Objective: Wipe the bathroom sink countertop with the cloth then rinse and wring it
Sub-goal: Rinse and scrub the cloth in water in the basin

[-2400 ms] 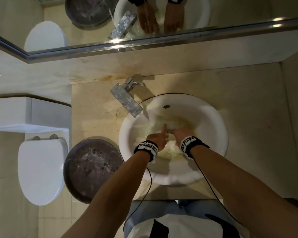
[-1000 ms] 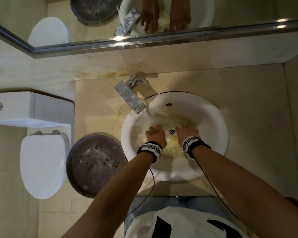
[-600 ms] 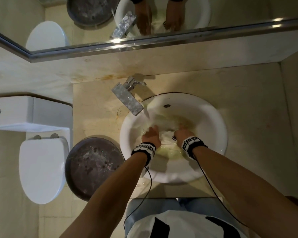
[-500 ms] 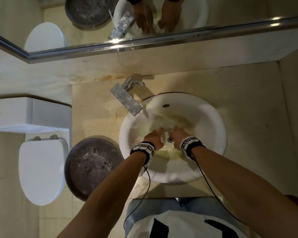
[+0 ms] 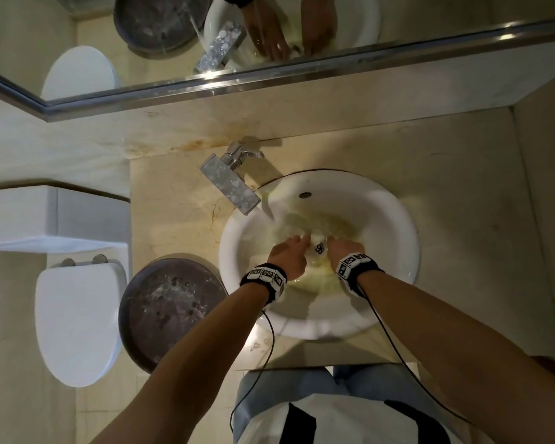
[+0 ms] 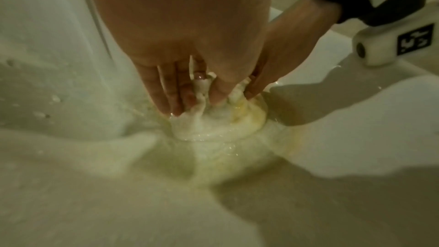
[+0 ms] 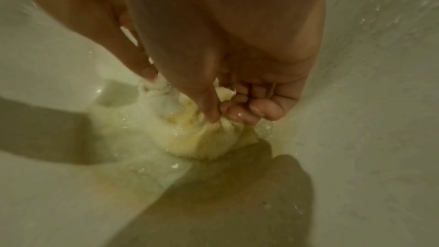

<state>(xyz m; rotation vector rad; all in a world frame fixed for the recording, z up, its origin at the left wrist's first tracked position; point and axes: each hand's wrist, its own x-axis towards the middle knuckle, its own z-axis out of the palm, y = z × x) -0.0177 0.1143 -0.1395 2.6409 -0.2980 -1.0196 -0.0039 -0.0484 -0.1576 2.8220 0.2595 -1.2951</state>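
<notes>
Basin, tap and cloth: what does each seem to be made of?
Sink basin: probably glazed ceramic, white, smooth and glossy. Tap: metal, apparently chromed, square-bodied with bright reflections. Cloth: soft absorbent fabric, soaked and bunched into folds, pale with yellowish patches; the fibre cannot be told.

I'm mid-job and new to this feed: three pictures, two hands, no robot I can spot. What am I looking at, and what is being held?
No machine here: a person wears three cameras. The wide picture comes from the head, looking down at a white sink set in a beige countertop, with a tap running, a toilet and a dark basin beside it. The two close pictures come from the wrists, looking along the fingers. Both hands are down in the sink: the left hand and the right hand each grip a wet, bunched cloth in yellowish water.
</notes>
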